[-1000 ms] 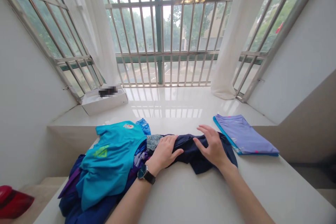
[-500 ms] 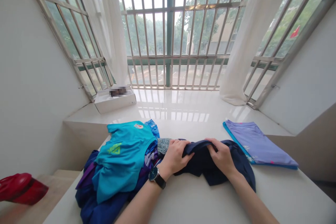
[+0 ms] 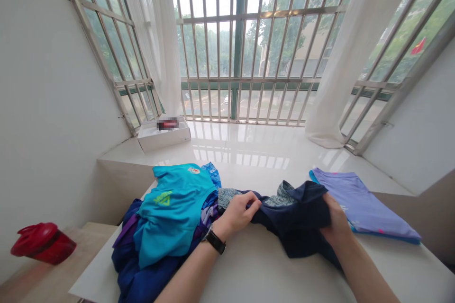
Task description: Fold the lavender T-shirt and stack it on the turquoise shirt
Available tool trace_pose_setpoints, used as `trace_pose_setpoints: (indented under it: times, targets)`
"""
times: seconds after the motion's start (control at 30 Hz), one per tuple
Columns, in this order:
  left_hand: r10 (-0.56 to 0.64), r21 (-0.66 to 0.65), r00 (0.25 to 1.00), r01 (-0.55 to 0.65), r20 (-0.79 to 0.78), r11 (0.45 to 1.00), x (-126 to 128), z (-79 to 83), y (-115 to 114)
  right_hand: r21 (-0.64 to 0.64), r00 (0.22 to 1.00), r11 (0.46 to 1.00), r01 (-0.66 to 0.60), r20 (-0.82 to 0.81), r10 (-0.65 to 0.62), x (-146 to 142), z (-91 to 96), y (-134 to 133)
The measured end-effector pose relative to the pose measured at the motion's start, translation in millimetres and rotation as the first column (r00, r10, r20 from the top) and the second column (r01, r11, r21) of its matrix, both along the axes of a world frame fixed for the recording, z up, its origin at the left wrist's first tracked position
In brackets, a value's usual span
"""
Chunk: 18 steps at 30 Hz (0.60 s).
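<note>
Stretched between both hands is a dark navy garment [image 3: 295,215] with a grey-blue paisley-patterned part showing; its exact kind I cannot make out. My left hand [image 3: 240,213], with a black-strapped watch [image 3: 215,240] on the wrist, pinches the cloth near the middle. At the other end my right hand [image 3: 336,220] grips the navy fabric, its fingers partly hidden behind it. Left of the left hand lies a heap of clothes, topped by a turquoise shirt [image 3: 174,220] with a green logo. Folded lilac and blue clothing [image 3: 366,203] lies flat beyond the right hand.
The white table [image 3: 263,272] meets a glossy white window sill [image 3: 241,144]. On the sill stands a white box [image 3: 165,138] with a blurred item on it. A red bucket-like object [image 3: 46,244] is low at the left. White curtains [image 3: 329,80] hang before barred windows.
My right hand has moved right with the garment's end, spreading it and exposing more patterned cloth. The left hand keeps its hold. The whole view has shifted slightly.
</note>
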State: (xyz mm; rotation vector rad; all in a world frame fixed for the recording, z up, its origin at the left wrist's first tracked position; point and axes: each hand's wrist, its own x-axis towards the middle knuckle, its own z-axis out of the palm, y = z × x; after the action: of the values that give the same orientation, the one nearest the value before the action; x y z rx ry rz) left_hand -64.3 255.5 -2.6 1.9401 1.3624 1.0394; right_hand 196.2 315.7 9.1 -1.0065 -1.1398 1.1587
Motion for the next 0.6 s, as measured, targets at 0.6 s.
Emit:
trace_pose_setpoints:
  times: [0.6]
  targets:
    - [-0.053,-0.057,0.998,0.054,0.018,0.997,3,-10.1,-2,-0.378,0.912,0.923,-0.075,-0.401,-0.09,-15,7.6,-5]
